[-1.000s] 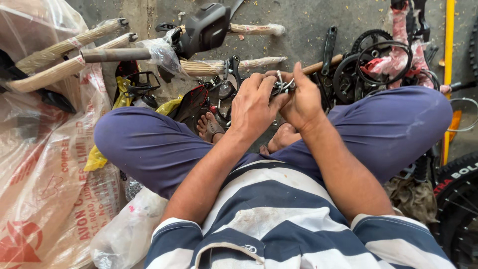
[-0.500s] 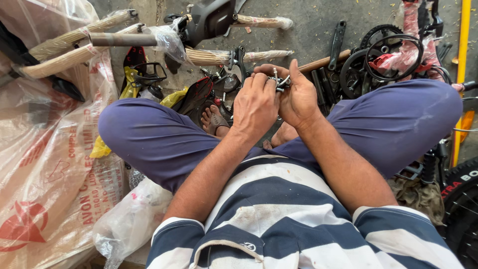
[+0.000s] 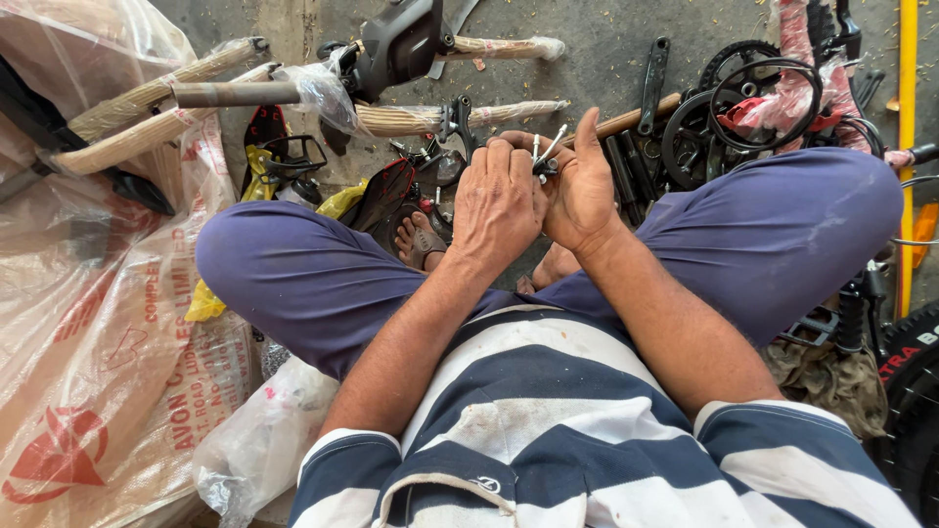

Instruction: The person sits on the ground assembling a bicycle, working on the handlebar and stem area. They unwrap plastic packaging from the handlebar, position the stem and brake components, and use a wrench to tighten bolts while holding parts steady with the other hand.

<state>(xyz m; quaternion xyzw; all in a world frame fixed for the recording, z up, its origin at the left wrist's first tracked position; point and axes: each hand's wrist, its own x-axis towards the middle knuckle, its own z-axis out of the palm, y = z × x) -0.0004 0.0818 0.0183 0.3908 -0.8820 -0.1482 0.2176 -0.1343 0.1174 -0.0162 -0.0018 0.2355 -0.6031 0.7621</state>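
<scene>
I sit cross-legged on the floor in blue trousers and a striped shirt. My left hand (image 3: 499, 200) and my right hand (image 3: 584, 186) meet above my feet. Both grip a small metal folding key tool (image 3: 544, 156) whose thin silver prongs stick up between the fingers. The right hand's forefinger points upward behind the tool. The tool's body is mostly hidden by my fingers.
Paper-wrapped bicycle tubes (image 3: 156, 93) and a black part (image 3: 401, 44) lie ahead on the concrete floor. Black chainrings and cranks (image 3: 724, 108) sit at the right, beside a tyre (image 3: 905, 391). Printed plastic sheeting (image 3: 88, 323) fills the left. A yellow bar (image 3: 908, 117) stands at the far right.
Both hands stay together on the tool with slight finger shifts. The right forefinger now stands up straighter. My head has moved a little, shifting the view.
</scene>
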